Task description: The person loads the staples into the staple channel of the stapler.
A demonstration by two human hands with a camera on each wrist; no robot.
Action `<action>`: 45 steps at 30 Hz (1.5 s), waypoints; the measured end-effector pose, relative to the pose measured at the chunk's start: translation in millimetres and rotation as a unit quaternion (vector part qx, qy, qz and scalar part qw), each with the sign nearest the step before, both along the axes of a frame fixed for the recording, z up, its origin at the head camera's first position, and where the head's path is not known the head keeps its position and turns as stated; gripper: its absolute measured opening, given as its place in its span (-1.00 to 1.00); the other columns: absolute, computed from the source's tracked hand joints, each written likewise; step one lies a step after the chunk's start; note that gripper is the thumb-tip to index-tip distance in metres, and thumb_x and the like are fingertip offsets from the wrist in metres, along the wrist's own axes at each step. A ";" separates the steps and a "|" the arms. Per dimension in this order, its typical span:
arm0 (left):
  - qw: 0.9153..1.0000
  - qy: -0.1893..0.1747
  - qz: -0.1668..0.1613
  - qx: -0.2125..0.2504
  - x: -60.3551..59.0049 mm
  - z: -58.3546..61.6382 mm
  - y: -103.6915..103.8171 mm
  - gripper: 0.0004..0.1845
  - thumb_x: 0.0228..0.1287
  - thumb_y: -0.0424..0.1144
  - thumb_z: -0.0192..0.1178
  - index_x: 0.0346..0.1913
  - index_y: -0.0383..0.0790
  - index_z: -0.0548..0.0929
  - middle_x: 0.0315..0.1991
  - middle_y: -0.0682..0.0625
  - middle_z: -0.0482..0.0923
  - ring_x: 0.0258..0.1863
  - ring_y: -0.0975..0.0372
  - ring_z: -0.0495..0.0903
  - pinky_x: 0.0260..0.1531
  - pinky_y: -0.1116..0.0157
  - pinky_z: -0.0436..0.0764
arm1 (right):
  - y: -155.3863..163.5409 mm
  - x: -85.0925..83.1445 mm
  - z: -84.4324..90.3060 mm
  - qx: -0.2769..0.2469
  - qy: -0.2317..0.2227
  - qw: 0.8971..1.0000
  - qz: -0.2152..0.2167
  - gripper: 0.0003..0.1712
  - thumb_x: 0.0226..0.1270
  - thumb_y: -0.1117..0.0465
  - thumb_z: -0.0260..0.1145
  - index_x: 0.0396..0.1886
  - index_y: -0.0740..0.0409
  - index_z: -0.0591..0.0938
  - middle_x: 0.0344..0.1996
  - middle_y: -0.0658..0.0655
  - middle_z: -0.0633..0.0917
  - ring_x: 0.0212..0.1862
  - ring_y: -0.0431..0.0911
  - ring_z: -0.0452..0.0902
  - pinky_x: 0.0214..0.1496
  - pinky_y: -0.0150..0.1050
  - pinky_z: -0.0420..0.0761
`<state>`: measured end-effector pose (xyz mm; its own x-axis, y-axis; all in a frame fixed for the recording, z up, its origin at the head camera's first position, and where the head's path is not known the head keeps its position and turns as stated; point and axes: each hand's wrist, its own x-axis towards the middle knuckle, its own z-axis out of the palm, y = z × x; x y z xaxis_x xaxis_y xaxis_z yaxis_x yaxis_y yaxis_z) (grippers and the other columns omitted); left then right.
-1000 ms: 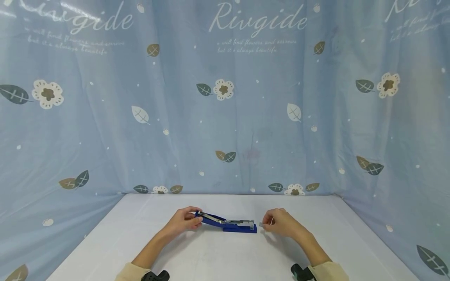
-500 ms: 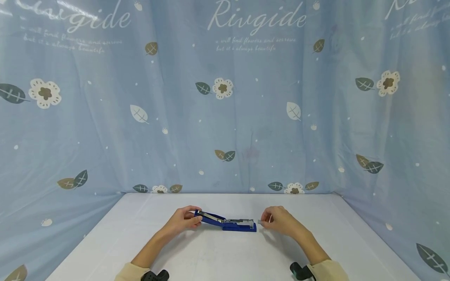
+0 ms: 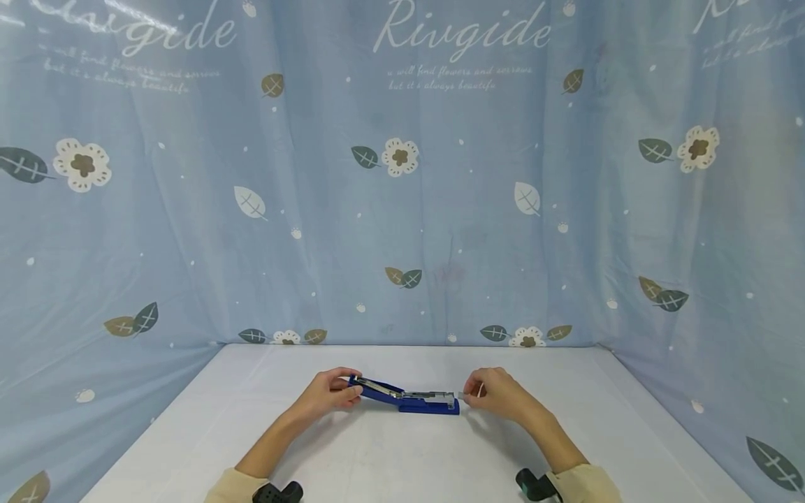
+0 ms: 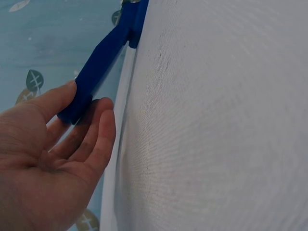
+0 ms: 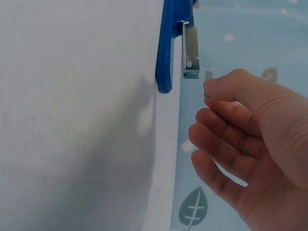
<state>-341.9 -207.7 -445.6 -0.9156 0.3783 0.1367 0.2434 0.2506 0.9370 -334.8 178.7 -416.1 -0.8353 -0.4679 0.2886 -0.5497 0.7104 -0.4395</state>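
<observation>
In the head view, the blue stapler (image 3: 429, 406) sits low centre, its base on the white counter (image 3: 402, 461), its lid (image 3: 379, 395) folded back leftward. The left hand's (image 3: 327, 391) grip pinches the lid's left end; the right hand (image 3: 499, 396), right of centre, pinches a small grey strip (image 5: 208, 75) just beside the metal rail (image 5: 191, 48). The stapler is probably stiff, fairly light, best held by base or lid end; the strip looks thin, easily dropped, best pinched at one end.
</observation>
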 end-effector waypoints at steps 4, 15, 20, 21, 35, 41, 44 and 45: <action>1.000 -0.002 0.006 -0.002 0.3 1.5 -0.3 -0.44 0.37 -0.18 0.24 0.31 -0.42 0.39 -0.05 -0.42 0.65 -0.10 -0.07 0.72 -0.17 0.21 0.74 | -1.7 -0.7 -0.1 0.002 0.000 1.000 0.001 -0.93 0.22 0.20 0.43 -0.41 0.01 0.67 -0.51 -0.12 0.63 -0.44 -0.23 0.48 -0.45 -0.45 0.51; 1.000 -0.005 0.004 -0.001 0.3 0.6 0.1 -0.42 0.36 -0.18 0.25 0.32 -0.43 0.38 -0.05 -0.41 0.65 -0.10 -0.08 0.72 -0.18 0.23 0.74 | -3.9 1.1 2.7 0.006 -0.009 1.000 -0.007 -0.94 0.23 0.19 0.42 -0.40 0.02 0.67 -0.49 -0.11 0.63 -0.41 -0.20 0.49 -0.42 -0.46 0.53; 1.000 -0.003 0.003 -0.001 -0.3 -0.1 0.4 -0.44 0.37 -0.20 0.24 0.31 -0.43 0.38 -0.06 -0.42 0.65 -0.11 -0.08 0.72 -0.17 0.23 0.74 | -4.8 -1.7 2.1 0.003 -0.013 1.000 0.000 -0.95 0.24 0.19 0.42 -0.38 0.02 0.68 -0.48 -0.12 0.64 -0.41 -0.21 0.50 -0.42 -0.46 0.53; 1.000 -0.002 0.002 -0.002 -0.5 -0.1 0.5 -0.44 0.37 -0.21 0.23 0.31 -0.43 0.38 -0.06 -0.43 0.65 -0.11 -0.08 0.72 -0.17 0.23 0.74 | -5.1 -2.6 2.3 0.002 -0.014 1.000 0.002 -0.95 0.24 0.20 0.41 -0.39 0.01 0.68 -0.48 -0.12 0.64 -0.42 -0.21 0.50 -0.42 -0.46 0.53; 1.000 0.004 0.004 -0.008 -1.8 -0.3 -1.8 -0.45 0.38 -0.19 0.23 0.30 -0.44 0.40 -0.07 -0.42 0.66 -0.14 -0.03 0.74 -0.18 0.24 0.75 | -17.7 -7.3 11.6 -0.009 -0.024 0.999 0.035 -0.96 0.26 0.16 0.40 -0.36 0.00 0.69 -0.46 -0.12 0.68 -0.41 -0.25 0.52 -0.41 -0.43 0.56; 1.000 0.007 -0.003 -0.007 -0.1 2.4 -1.0 -0.46 0.40 -0.20 0.21 0.30 -0.44 0.39 -0.07 -0.42 0.66 -0.12 -0.08 0.72 -0.16 0.16 0.75 | -21.2 -7.2 13.5 -0.009 -0.027 0.999 0.036 -0.96 0.25 0.19 0.40 -0.36 0.03 0.69 -0.46 -0.11 0.68 -0.40 -0.24 0.52 -0.41 -0.44 0.56; 1.000 0.007 -0.006 -0.002 0.6 3.3 -0.4 -0.47 0.40 -0.22 0.21 0.31 -0.44 0.39 -0.07 -0.44 0.65 -0.11 -0.11 0.72 -0.15 0.13 0.74 | -22.5 -8.0 13.8 -0.011 -0.028 0.999 0.042 -0.96 0.24 0.21 0.41 -0.36 0.06 0.70 -0.46 -0.09 0.69 -0.39 -0.21 0.54 -0.41 -0.44 0.57; 1.000 0.008 -0.006 -0.001 0.6 3.3 -0.3 -0.47 0.40 -0.22 0.21 0.31 -0.44 0.39 -0.07 -0.44 0.65 -0.11 -0.11 0.72 -0.15 0.13 0.74 | -22.9 -8.4 13.9 -0.012 -0.029 0.999 0.043 -0.96 0.24 0.21 0.41 -0.36 0.06 0.70 -0.46 -0.08 0.69 -0.39 -0.21 0.54 -0.40 -0.44 0.57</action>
<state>-341.3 -208.0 -442.3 -0.9090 0.3891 0.1494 0.2603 0.2501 0.9326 -343.2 155.7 -402.2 -0.8082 -0.5322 0.2522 -0.5810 0.6504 -0.4893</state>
